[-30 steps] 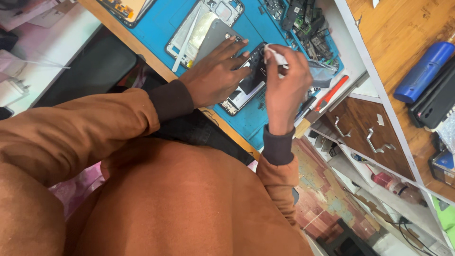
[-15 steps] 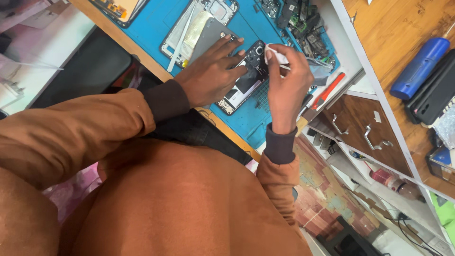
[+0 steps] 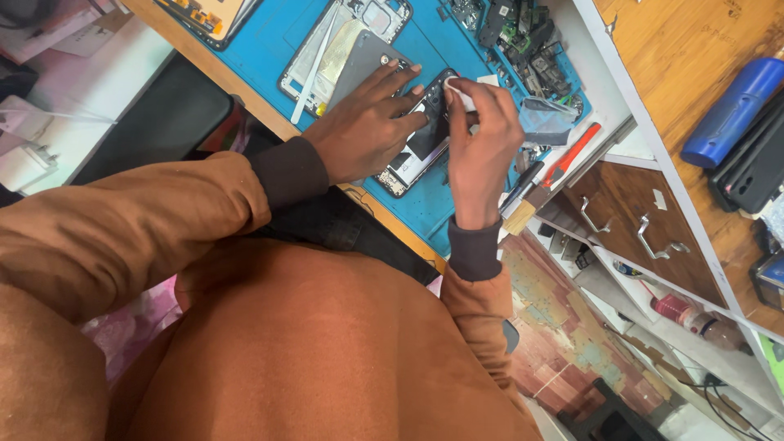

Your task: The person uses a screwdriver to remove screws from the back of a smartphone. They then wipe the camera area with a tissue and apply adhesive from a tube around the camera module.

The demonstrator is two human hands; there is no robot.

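Observation:
An opened phone (image 3: 415, 153) with its dark inner parts showing lies on a blue work mat (image 3: 425, 204). My left hand (image 3: 363, 126) presses flat on the phone, fingers spread across its upper half. My right hand (image 3: 482, 147) pinches a small white pad (image 3: 461, 94) at the phone's top edge, fingertips closed on it. Beside my left hand lies a grey back cover (image 3: 363, 61) and a phone frame (image 3: 327, 49) with a thin white stick across it.
Loose phone parts (image 3: 523, 49) fill the mat's far corner. A red-handled tool (image 3: 572, 155), a dark pen and a brush (image 3: 523, 214) lie at the mat's right edge. Wooden drawers (image 3: 629, 220) and a blue cylinder (image 3: 731, 110) are to the right.
Both hands stay on the phone. My right hand has shifted slightly with the white pad along the phone's top edge; the view has moved a little.

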